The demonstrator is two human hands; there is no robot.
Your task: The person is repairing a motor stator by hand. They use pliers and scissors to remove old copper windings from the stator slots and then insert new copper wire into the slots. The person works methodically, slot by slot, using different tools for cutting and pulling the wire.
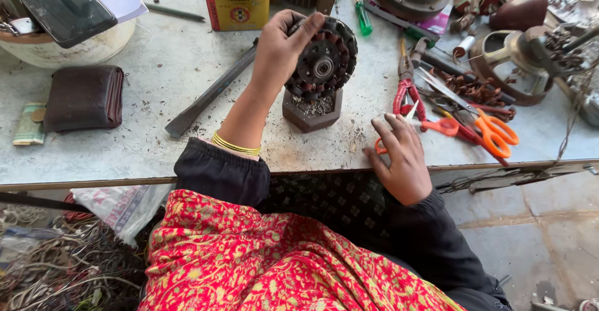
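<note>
**Worktop holdings, left to right**

Far left: a pale bowl (68, 49) under a dark tray, then a brown wallet (84, 97) with folded banknotes (29, 124) just beside it, near the worktop's (156, 155) front edge. Bare surface lies between the wallet and a long dark metal bar (209, 96) lying diagonally. A yellow tin (237, 5) stands at the back.

Centre: the left hand (281, 49) is closed around the rim of a wound stator (324, 66), held upright on edge over a hexagonal wooden block (311, 112) littered with scraps. Open worktop runs from the block to the front edge.

Right of centre: the right hand (402, 158) lies flat with fingers spread, gripping nothing, at the front edge, touching orange-handled scissors (465, 124). Red-handled pliers (407, 89) lie just behind; a green screwdriver (360, 11) further back.

Far right: crowded motor parts and copper wire (530, 55) leave little free room.
</note>
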